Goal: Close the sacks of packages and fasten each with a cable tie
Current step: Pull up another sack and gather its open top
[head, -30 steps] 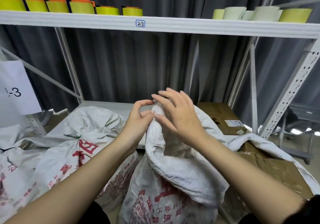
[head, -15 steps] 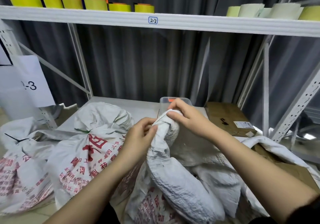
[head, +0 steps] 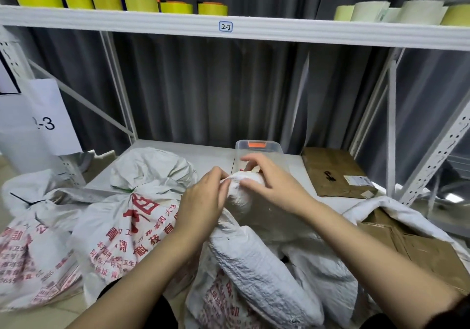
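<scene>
Left hand (head: 203, 201) pinches sack (head: 254, 265) neck, right hand (head: 269, 183) curls over its bunched top | sack between and below our hands | no tie visible, perhaps hidden | risk: if we loosen either grip, the gathered mouth springs open.

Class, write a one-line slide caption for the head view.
Both hands, left and right, gather a sack neck beside tied sacks.
</scene>
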